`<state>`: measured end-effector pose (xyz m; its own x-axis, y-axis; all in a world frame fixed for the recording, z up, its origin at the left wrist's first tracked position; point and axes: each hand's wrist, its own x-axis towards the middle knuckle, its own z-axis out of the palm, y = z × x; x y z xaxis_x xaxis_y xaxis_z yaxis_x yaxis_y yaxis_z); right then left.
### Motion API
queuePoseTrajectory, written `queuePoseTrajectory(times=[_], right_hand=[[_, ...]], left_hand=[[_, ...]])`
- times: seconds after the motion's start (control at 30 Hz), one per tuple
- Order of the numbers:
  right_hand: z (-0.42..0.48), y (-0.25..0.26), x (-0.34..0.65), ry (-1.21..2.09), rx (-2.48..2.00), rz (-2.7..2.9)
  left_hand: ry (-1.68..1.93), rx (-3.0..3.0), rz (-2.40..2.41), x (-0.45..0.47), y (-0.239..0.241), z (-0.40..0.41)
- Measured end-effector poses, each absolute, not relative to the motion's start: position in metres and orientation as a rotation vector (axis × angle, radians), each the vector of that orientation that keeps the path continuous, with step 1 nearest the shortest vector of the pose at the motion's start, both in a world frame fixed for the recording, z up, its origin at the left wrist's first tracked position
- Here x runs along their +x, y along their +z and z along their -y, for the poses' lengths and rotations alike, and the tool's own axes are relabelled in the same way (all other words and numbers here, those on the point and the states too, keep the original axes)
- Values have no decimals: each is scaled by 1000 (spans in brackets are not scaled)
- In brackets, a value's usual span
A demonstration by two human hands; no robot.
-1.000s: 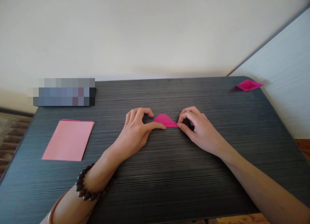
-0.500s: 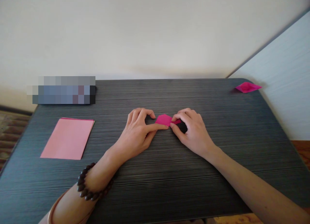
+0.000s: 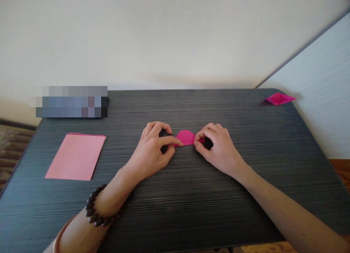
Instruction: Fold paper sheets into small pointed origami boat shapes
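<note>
A small folded piece of bright pink origami paper (image 3: pixel 186 137) lies at the middle of the dark table, between my two hands. My left hand (image 3: pixel 154 145) pinches its left end, with the index finger along the front edge and the thumb below it. At the other end, my right hand (image 3: pixel 214 143) grips the paper between thumb and forefinger. A narrow pink strip shows inside the curl of my right fingers. Both ends of the paper are partly hidden by my fingertips.
A stack of square pink paper sheets (image 3: pixel 75 156) lies on the left of the table (image 3: pixel 175 209). Behind it sits a pixelated, unreadable object (image 3: pixel 71 103). A folded pink paper piece (image 3: pixel 280 98) rests at the far right corner. A wall (image 3: pixel 175 38) stands behind the table.
My left fingers have drawn back to the left along the paper, so more of its front edge shows. My right hand has shifted very slightly.
</note>
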<state>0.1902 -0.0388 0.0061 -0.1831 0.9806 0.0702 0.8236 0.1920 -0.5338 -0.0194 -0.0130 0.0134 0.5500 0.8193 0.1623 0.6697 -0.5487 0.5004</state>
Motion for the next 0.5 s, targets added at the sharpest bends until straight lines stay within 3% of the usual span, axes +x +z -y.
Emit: queuePoseTrajectory(times=[0.5], right_hand=[[40,4,184,443,-1710,2094]], left_hand=[[542,2343,-1446,2,9,19]])
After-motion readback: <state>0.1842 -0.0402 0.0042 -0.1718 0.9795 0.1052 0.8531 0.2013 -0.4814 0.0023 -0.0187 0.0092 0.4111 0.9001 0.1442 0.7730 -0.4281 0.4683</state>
